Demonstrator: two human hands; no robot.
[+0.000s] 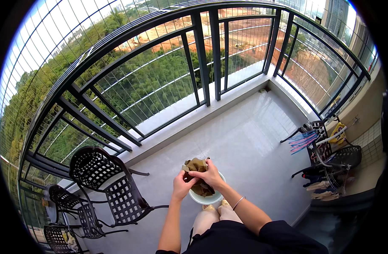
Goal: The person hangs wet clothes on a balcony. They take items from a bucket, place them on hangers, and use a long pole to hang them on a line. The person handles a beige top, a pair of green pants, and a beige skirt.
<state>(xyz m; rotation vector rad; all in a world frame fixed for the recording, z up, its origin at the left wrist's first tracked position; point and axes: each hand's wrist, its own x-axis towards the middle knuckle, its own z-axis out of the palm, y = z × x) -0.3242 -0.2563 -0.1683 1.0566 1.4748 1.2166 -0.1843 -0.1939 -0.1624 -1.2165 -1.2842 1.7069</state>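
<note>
Both hands grip a bunched olive-brown cloth item [196, 164], perhaps a garment; its exact kind I cannot tell. My left hand [182, 185] pinches its left edge, thumb pointing inward. On the other side my right hand [211, 174] holds the upper right part, its thumb crossing over the cloth. Directly below is a pale mint basin [206, 199] on the floor by my feet. Darker brown folds [201, 190] hang down over or into the basin, and the hands hide part of its rim. A thin bangle [239, 203] circles my right forearm.
Black lattice metal chairs [125, 198] stand at the left. On the right, another chair [344, 157] is beside pink and blue hangers [303, 141] and hanging laundry [324, 189]. A dark metal railing [198, 60] with thin wires borders the grey tiled floor [244, 133].
</note>
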